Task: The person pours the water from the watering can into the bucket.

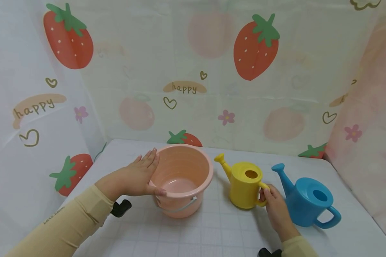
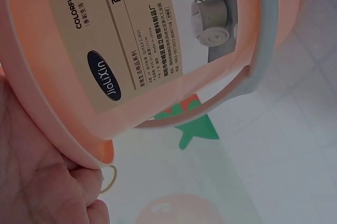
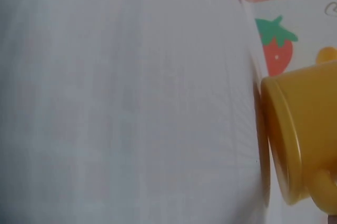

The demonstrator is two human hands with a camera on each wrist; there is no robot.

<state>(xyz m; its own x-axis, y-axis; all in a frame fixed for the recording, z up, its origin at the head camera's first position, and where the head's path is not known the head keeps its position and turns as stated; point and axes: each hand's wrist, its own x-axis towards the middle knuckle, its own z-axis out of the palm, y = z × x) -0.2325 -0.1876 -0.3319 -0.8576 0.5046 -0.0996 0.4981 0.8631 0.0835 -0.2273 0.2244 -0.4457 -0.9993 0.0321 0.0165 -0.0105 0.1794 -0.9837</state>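
A pink plastic bucket (image 1: 180, 205) stands upright on the table, its pale handle hanging down at the front. My left hand (image 1: 133, 180) rests on the left of its rim, fingers straight along the edge and thumb across the front. The left wrist view shows a printed label (image 2: 113, 39) on the bucket's side. To the right, my right hand (image 1: 275, 208) grips the handle of a yellow watering can (image 1: 244, 185), whose spout points left toward the bucket. In the right wrist view the can's base sits right at the table surface.
A blue watering can (image 1: 303, 203) stands just right of my right hand, spout to the left. The white gridded table (image 1: 209, 239) is backed by a strawberry-printed sheet (image 1: 167, 46) that also hangs along both sides.
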